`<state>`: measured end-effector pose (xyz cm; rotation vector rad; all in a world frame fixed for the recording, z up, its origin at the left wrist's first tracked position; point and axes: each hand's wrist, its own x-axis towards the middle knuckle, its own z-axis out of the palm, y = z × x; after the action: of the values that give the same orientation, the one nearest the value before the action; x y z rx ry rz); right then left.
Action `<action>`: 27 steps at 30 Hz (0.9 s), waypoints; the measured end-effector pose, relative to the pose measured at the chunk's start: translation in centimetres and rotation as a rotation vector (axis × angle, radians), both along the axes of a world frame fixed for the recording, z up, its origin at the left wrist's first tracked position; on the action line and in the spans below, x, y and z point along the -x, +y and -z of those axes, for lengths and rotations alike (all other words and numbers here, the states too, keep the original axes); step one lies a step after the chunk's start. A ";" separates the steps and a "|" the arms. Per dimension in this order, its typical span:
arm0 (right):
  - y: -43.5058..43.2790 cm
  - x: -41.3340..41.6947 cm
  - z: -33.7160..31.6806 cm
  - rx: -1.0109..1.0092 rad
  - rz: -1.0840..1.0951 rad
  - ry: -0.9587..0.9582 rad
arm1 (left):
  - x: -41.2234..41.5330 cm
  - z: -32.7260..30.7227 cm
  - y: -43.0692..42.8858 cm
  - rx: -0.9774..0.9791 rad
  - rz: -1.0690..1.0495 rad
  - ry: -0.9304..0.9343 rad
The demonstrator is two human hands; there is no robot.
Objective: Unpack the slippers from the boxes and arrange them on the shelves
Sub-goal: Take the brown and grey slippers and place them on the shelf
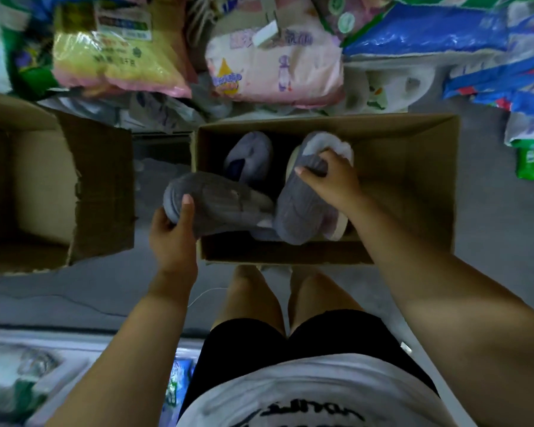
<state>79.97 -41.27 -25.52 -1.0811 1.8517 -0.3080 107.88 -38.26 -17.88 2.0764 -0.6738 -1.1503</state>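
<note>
Two open brown cardboard boxes stand on the grey floor (490,241). The larger-looking left cardboard box (37,180) sits at the left edge with one flap folded out to the right. The centre cardboard box (413,180) lies straight ahead of the person's bare knees. Beyond both, at the far side, are soft plastic packs of goods: a yellow-and-pink pack (114,50), a pale pink pack (272,66) and a heap of blue packs (444,35) to the right.

Both bare forearms reach forward and down from the near edge. The left arm is almost straight, ending at the near-left corner of the centre box. The right arm is bent in from the right, crossing the box's near wall.

Three grey plush slippers can be counted. Something pale lies beneath them, too hidden to name.

- The left grey slipper (222,211) lies slantwise over the box's near-left corner, its rounded end jutting out past the left wall.
- The right grey slipper (299,220), with a cream sole and white fleece lining, is inside the box, toe towards the near wall.
- A third grey slipper (250,158) lies untouched on the box bottom at the far left.

The left hand (173,235) grips the jutting end of the left slipper, with its thumb on top and its fingers curled beneath. The right hand (330,180) clasps the right slipper at its opening, thumb across the grey upper, fingers curled over the fleece collar.
</note>
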 end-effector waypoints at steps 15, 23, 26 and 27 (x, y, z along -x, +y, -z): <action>11.7 -4.1 3.8 -0.508 0.473 -0.488 | -0.8 2.3 1.3 -0.125 0.463 -0.277; 10.4 -4.3 6.7 -0.569 0.636 -0.814 | -0.6 2.6 1.6 -0.218 0.522 -0.234; 10.2 -4.3 6.5 -0.560 0.665 -0.822 | -0.8 2.5 1.8 -0.216 0.470 -0.215; 10.1 -4.2 6.2 -0.562 0.687 -0.830 | -0.8 2.4 1.9 -0.214 0.455 -0.205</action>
<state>84.20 -31.22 -31.75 0.1184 1.3368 -0.4946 108.71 -36.37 -20.33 2.3124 -1.2164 -1.3079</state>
